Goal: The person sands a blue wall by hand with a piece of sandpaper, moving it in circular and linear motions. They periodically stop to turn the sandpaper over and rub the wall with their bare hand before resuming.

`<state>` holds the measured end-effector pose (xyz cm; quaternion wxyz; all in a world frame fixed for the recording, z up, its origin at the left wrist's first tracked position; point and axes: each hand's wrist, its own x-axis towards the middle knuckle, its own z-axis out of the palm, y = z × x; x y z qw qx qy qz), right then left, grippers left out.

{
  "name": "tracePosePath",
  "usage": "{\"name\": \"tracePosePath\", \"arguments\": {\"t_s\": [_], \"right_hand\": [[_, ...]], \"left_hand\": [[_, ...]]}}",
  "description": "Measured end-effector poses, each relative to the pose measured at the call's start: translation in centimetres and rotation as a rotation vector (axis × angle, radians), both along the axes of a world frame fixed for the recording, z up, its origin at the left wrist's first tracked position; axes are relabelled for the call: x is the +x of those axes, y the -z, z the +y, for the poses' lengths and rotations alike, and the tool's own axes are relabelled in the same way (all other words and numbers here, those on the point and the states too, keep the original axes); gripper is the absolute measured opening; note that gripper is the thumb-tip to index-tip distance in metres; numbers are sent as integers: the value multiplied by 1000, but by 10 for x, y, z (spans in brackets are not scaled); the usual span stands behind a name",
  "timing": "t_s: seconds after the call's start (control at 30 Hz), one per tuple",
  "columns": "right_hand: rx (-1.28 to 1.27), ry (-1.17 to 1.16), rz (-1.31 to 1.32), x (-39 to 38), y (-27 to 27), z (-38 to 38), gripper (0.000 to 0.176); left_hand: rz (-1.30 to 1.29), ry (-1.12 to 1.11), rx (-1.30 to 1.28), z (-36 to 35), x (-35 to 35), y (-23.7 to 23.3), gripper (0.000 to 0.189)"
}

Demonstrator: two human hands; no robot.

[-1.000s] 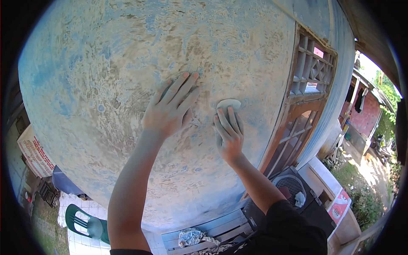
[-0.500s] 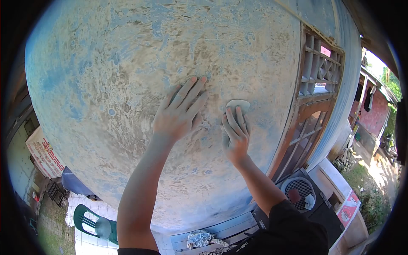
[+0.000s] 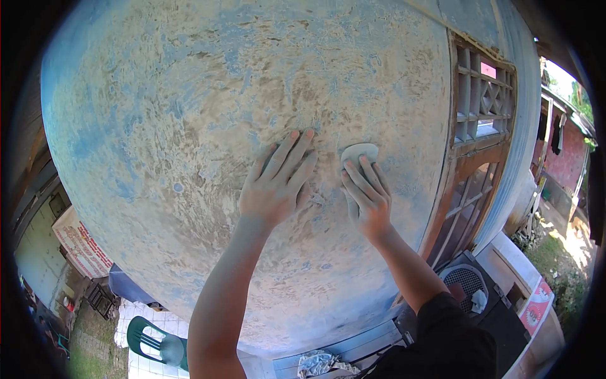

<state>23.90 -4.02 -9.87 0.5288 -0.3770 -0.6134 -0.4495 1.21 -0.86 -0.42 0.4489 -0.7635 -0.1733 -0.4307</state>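
A wall with patchy blue and grey-beige, scraped-looking paint fills the middle of the view. My left hand lies against it with the fingers spread and nothing in it. To its right, my right hand presses a pale, rounded pad flat on the wall, the pad's top edge showing above the fingertips. Both hands look dusty. What lies under the right palm is hidden.
A wood-framed window is set at the wall's right side. Below it stands a black speaker box. A green plastic chair is at lower left, and crumpled plastic lies on a bench at the bottom.
The whole view has shifted, so the wall and window appear slightly lower and to the right. Relative to the wall, the right hand and pad have moved up a little; the left hand stays about where it was.
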Motion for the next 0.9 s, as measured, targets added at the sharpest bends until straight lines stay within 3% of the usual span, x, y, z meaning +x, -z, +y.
{"name": "tracePosePath", "arguments": {"t_s": [0.2,0.3,0.43,0.67,0.77,0.9], "right_hand": [[62,26,121,2,-70,1,33],[66,-14,226,-13,-45,8,33],[50,19,167,-20,15,7,28],[109,3,205,-6,-50,9,26],[108,-33,255,-16,-47,8,27],[43,-51,213,-29,7,9,29]], "left_hand": [[6,11,-21,1,0,1,32],[1,16,-6,4,0,1,32],[7,14,-3,3,-1,0,32],[3,19,-1,1,-1,0,31],[-1,9,10,2,-1,1,31],[-15,20,9,4,-2,3,29]]}}
